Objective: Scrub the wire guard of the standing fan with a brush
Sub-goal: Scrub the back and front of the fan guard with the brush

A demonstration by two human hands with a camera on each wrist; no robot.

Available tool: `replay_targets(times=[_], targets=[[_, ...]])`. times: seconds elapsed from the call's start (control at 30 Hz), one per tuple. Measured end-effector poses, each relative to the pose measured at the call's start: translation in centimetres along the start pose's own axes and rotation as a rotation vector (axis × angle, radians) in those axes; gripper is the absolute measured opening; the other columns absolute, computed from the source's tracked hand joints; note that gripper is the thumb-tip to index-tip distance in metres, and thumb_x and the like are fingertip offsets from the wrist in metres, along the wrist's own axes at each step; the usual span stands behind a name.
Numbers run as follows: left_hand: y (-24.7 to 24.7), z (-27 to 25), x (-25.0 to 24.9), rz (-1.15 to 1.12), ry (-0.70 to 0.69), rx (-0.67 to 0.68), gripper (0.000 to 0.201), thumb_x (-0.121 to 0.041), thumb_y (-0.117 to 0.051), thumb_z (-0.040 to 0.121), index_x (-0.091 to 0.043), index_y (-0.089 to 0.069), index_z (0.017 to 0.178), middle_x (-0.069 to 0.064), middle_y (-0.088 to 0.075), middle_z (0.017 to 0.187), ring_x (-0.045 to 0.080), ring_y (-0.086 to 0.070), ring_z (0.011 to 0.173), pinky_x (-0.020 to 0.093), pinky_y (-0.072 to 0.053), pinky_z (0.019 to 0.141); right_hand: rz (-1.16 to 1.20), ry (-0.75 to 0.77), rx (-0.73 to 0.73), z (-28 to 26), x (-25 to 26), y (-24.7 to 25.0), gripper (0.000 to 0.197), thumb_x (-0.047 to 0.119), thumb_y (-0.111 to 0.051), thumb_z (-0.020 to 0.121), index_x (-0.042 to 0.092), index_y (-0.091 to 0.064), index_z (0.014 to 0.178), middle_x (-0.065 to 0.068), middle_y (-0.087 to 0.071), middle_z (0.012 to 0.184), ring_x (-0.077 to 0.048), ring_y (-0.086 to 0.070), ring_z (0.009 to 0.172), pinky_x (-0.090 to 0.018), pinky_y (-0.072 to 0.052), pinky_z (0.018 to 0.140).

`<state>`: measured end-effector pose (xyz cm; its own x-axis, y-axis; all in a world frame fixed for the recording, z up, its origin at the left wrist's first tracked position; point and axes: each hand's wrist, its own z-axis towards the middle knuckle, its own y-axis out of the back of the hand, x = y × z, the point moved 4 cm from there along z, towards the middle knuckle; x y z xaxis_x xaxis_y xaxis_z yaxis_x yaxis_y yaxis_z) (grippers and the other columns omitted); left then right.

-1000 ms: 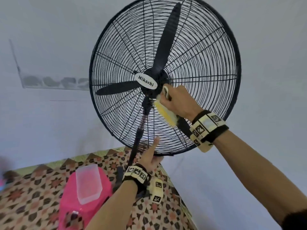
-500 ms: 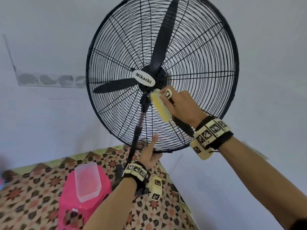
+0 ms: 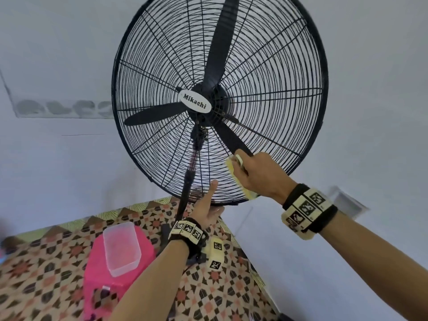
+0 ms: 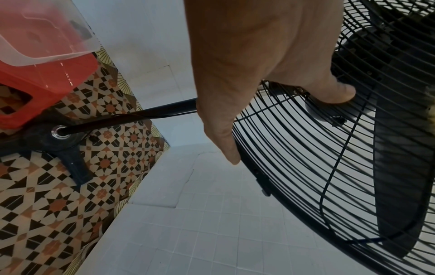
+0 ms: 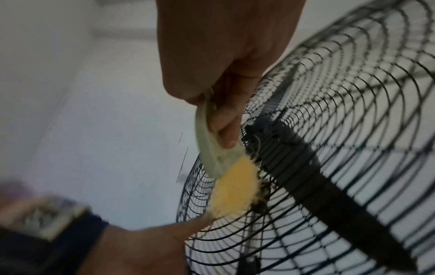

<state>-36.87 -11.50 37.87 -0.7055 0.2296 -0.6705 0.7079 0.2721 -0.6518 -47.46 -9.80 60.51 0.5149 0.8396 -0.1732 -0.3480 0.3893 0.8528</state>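
The standing fan's black wire guard (image 3: pixel 278 89) fills the upper head view, with its pole (image 3: pixel 185 193) running down to the floor. My right hand (image 3: pixel 259 174) grips a brush (image 3: pixel 231 169) with a pale loop handle and yellow bristles. The bristles press on the front wires low on the guard, right of centre. In the right wrist view my fingers curl through the handle (image 5: pixel 204 148) and the bristles (image 5: pixel 235 186) lie on the wires (image 5: pixel 353 111). My left hand (image 3: pixel 208 212) pinches the bottom rim (image 4: pixel 249 167), thumb (image 4: pixel 336 93) on the front wires, fingers behind.
A pink stool (image 3: pixel 115 274) carrying a clear plastic container (image 3: pixel 121 247) stands left of the pole on the patterned tile floor (image 3: pixel 231 297). The fan's black base (image 4: pixel 47 137) sits beside the stool. White walls close in behind and to the right.
My right hand has swept the brush from beside the hub down and to the right, to the lower part of the guard. The left hand has kept its hold on the bottom rim.
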Motion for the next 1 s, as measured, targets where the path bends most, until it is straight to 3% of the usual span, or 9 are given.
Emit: replay_targets(times=[0.17, 0.27, 0.37, 0.5, 0.57, 0.7, 0.87, 0.93, 1.0], targets=[[0.2, 0.7, 0.4, -0.008, 0.012, -0.009, 0.071, -0.06, -0.085, 0.072, -0.013, -0.07, 0.123, 0.007, -0.079, 0.111, 0.027, -0.074, 0.11, 0.044, -0.055, 0.105, 0.085, -0.07, -0.043, -0.8, -0.2, 0.7, 0.029, 0.024, -0.055, 0.106, 0.008, -0.06, 0.131, 0.004, -0.053, 0.062, -0.015, -0.044, 0.041, -0.018, -0.029, 0.043], [0.1, 1.0, 0.5, -0.025, 0.032, -0.023, 0.072, -0.058, -0.087, 0.068, -0.012, -0.07, 0.12, 0.006, -0.08, 0.101, 0.028, -0.072, 0.11, 0.043, -0.058, 0.1, 0.075, -0.054, -0.025, -1.6, -0.3, 0.5, 0.027, 0.022, -0.055, 0.105, 0.006, -0.063, 0.126, 0.005, -0.052, 0.062, -0.018, -0.05, 0.04, -0.023, -0.035, 0.042], [0.0, 1.2, 0.7, -0.048, 0.052, -0.022, 0.073, -0.057, -0.088, 0.064, -0.012, -0.071, 0.119, 0.006, -0.081, 0.102, 0.027, -0.071, 0.11, 0.04, -0.06, 0.094, 0.033, -0.052, -0.007, -2.5, -0.3, 0.2, 0.032, 0.029, -0.043, 0.105, 0.005, -0.063, 0.111, 0.004, -0.045, 0.053, -0.019, -0.038, 0.035, -0.025, -0.029, 0.042], [0.3, 1.6, 0.9, -0.051, 0.052, -0.027, 0.087, -0.062, -0.095, 0.052, -0.012, -0.071, 0.119, 0.004, -0.079, 0.109, 0.025, -0.069, 0.114, 0.043, -0.06, 0.095, -0.013, -0.011, -0.024, -3.8, 0.0, 0.2, 0.042, 0.032, -0.041, 0.105, 0.006, -0.062, 0.13, -0.008, -0.07, 0.073, -0.024, -0.055, 0.043, -0.021, -0.032, 0.047], [0.4, 1.9, 1.0, -0.049, 0.045, -0.026, 0.095, -0.065, -0.096, 0.048, -0.014, -0.071, 0.123, 0.005, -0.077, 0.115, 0.024, -0.07, 0.114, 0.042, -0.061, 0.092, -0.03, -0.004, -0.007, -4.9, -0.2, -0.5, 0.038, 0.03, -0.042, 0.104, 0.007, -0.061, 0.128, -0.01, -0.071, 0.073, -0.025, -0.054, 0.043, -0.021, -0.029, 0.048], [0.3, 1.8, 1.3, -0.045, -0.002, -0.021, 0.094, -0.065, -0.091, 0.054, -0.01, -0.069, 0.127, 0.009, -0.078, 0.115, 0.026, -0.074, 0.11, 0.042, -0.058, 0.1, -0.014, -0.021, 0.006, -7.4, -0.5, -1.2, 0.026, 0.026, -0.044, 0.101, 0.006, -0.06, 0.104, -0.006, -0.053, 0.049, -0.025, -0.041, 0.033, -0.025, -0.023, 0.04], [-0.5, 1.5, 1.9, -0.083, -0.038, -0.081, 0.101, -0.065, -0.095, 0.05, -0.007, -0.066, 0.127, 0.014, -0.076, 0.115, 0.029, -0.071, 0.112, 0.049, -0.057, 0.101, -0.054, 0.051, -0.033, -8.7, -1.2, -1.8, 0.036, 0.026, -0.055, 0.102, 0.007, -0.063, 0.132, -0.013, -0.075, 0.087, -0.028, -0.062, 0.055, -0.025, -0.044, 0.045], [-0.7, 1.5, 1.9, -0.069, -0.033, -0.104, 0.098, -0.066, -0.095, 0.051, -0.01, -0.066, 0.127, 0.015, -0.075, 0.116, 0.029, -0.07, 0.11, 0.053, -0.053, 0.105, -0.056, 0.039, -0.031, -10.1, -2.3, -2.4, 0.045, 0.016, -0.07, 0.094, 0.008, -0.056, 0.136, -0.017, -0.074, 0.084, -0.032, -0.061, 0.052, -0.028, -0.043, 0.043], [-0.7, 1.5, 1.9, -0.063, -0.031, -0.064, 0.1, -0.062, -0.098, 0.055, -0.013, -0.063, 0.135, 0.02, -0.069, 0.131, 0.035, -0.068, 0.119, 0.055, -0.047, 0.112, -0.057, 0.04, -0.022, -11.7, -3.1, -2.8, 0.042, 0.02, -0.062, 0.096, 0.013, -0.047, 0.134, -0.015, -0.073, 0.077, -0.031, -0.054, 0.043, -0.027, -0.037, 0.041]])
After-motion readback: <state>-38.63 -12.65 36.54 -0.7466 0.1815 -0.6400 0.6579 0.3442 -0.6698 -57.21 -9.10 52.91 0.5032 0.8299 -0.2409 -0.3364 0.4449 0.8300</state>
